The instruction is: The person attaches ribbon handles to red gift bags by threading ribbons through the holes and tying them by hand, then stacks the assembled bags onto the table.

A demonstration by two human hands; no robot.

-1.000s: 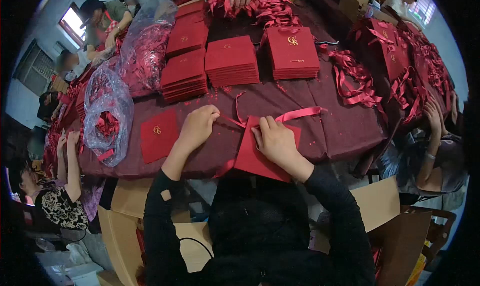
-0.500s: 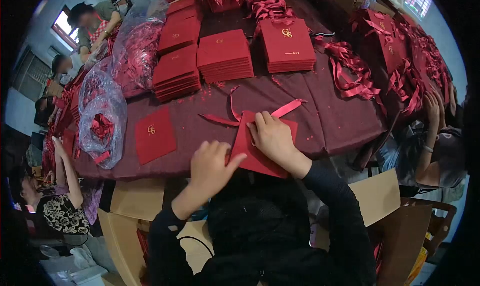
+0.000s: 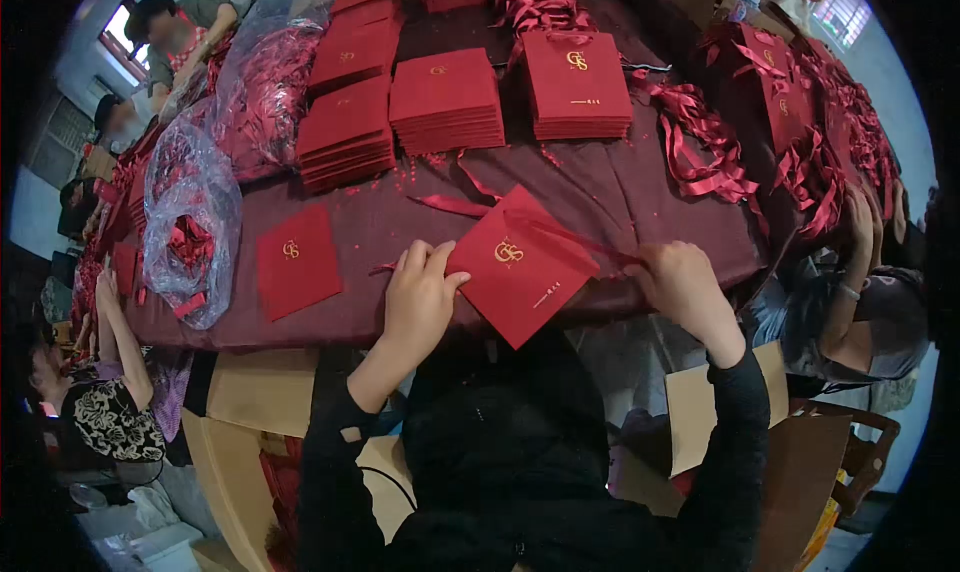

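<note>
Red bag point(image 3: 523, 264) at near edge of the surface point(image 3: 375, 222), turned cornerwise, gold print up, lowest corner past the edge. Left hand point(image 3: 418, 297) pinches its left corner, thumb on the front. Right hand point(image 3: 688, 284) has fingers closed on dark red ribbon point(image 3: 575, 237) running off the bag's upper part. Flat red piece point(image 3: 299, 263) near front-left; red stacks point(image 3: 447, 100) toward far edge.
</note>
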